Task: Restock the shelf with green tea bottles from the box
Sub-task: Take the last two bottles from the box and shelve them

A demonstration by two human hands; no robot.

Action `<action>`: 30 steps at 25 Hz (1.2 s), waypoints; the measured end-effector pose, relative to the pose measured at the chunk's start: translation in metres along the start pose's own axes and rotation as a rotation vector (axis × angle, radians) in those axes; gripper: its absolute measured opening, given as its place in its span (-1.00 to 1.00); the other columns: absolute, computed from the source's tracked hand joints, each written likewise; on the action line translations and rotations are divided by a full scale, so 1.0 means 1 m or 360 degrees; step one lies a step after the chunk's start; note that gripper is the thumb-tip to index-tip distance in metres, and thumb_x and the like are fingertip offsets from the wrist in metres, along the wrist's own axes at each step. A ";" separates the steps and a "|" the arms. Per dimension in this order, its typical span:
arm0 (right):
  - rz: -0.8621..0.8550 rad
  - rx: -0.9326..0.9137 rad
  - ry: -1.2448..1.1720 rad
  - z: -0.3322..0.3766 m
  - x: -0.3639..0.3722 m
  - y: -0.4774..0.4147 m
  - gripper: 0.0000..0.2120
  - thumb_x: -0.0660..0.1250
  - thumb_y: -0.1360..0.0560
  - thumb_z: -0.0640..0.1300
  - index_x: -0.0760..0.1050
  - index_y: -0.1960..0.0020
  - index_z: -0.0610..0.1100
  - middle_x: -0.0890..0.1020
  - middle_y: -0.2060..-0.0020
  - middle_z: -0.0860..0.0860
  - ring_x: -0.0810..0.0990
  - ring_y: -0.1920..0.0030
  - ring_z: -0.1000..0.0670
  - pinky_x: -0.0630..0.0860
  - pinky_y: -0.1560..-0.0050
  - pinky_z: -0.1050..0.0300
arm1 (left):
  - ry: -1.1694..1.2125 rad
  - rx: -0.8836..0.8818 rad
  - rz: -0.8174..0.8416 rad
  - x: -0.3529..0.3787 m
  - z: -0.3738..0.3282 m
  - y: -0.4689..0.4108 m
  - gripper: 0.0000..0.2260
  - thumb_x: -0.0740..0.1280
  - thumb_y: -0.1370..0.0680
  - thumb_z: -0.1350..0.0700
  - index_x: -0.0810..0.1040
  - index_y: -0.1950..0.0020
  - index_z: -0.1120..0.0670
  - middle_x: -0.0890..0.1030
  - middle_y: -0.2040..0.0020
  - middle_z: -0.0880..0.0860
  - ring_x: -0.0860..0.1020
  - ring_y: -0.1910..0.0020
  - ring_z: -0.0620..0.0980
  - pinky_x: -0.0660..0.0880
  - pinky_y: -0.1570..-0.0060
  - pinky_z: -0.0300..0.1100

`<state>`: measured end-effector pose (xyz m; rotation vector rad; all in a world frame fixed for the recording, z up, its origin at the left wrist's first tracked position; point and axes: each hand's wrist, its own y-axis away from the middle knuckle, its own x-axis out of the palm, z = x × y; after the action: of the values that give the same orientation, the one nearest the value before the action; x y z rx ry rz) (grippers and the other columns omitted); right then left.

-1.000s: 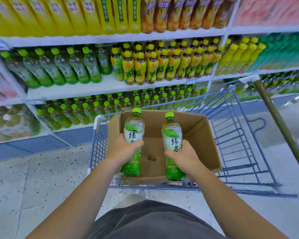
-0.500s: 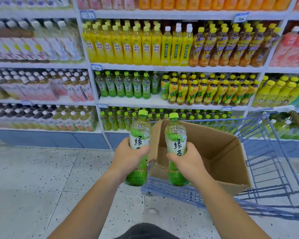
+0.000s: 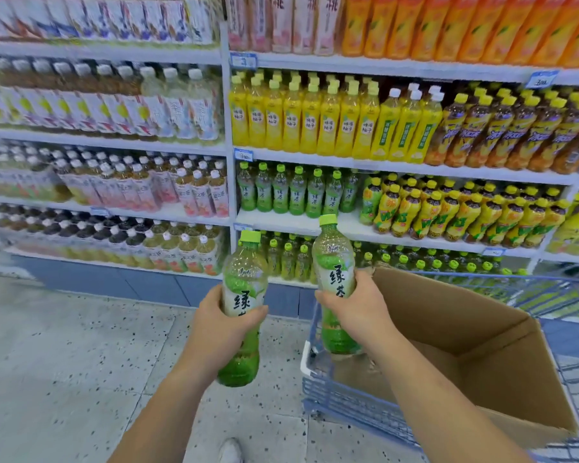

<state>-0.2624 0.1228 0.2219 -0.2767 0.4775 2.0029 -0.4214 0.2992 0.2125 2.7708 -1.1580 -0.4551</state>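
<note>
Clasping green-capped, white-labelled tea bottles (image 3: 244, 279) (image 3: 333, 259), left hand (image 3: 219, 329) and right hand (image 3: 358, 312) curl fingers (image 3: 254, 312) round them.

Two hands (image 3: 219, 329) (image 3: 360, 312), two bottles (image 3: 244, 279) (image 3: 333, 259) in them, one box (image 3: 482, 332), one cart (image 3: 345, 401)

- A bare strip is left at the shelf's (image 3: 281, 222) front edge, before the green tea bottles (image 3: 298, 193).
- Its right part is filled to the edge by yellow-labelled bottles (image 3: 448, 215).
- The right-hand approach is barred by the cardboard box (image 3: 482, 362) in the blue cart (image 3: 348, 401).
</note>
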 end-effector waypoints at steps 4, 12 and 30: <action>-0.0100 0.0016 -0.0052 0.027 0.052 -0.040 -0.62 0.57 -0.40 0.02 0.45 -0.11 0.05 0.64 0.06 0.10 0.62 0.13 0.13 0.47 0.31 0.25 | -0.0045 0.0012 0.0026 -0.050 0.009 -0.062 -0.67 0.64 -0.35 -0.01 0.61 -0.04 -0.10 0.72 0.15 -0.13 0.69 0.23 -0.11 0.59 0.22 -0.09; -0.0342 0.0153 -0.0143 0.058 0.096 -0.125 -0.64 0.58 -0.33 0.09 0.45 0.01 0.13 0.65 0.14 0.19 0.61 0.24 0.25 0.45 0.37 0.29 | -0.0122 0.0082 0.0180 -0.063 -0.012 -0.192 -0.67 0.62 -0.35 -0.07 0.57 0.03 -0.36 0.72 0.18 -0.16 0.68 0.28 -0.16 0.60 0.29 -0.11; -0.0608 0.0406 -0.0081 -0.084 0.101 -0.392 -0.77 0.55 -0.38 0.02 0.55 0.04 0.08 0.67 0.26 0.21 0.61 0.29 0.24 0.42 0.49 0.38 | -0.0337 0.0120 0.0407 0.128 0.056 -0.473 -0.74 0.62 -0.35 -0.06 0.62 0.06 -0.25 0.68 0.19 -0.30 0.62 0.25 -0.33 0.56 0.22 -0.14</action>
<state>0.0392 0.3253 0.0240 -0.1442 0.5932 1.5558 -0.0331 0.5426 0.0303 2.6319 -1.5820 -0.7009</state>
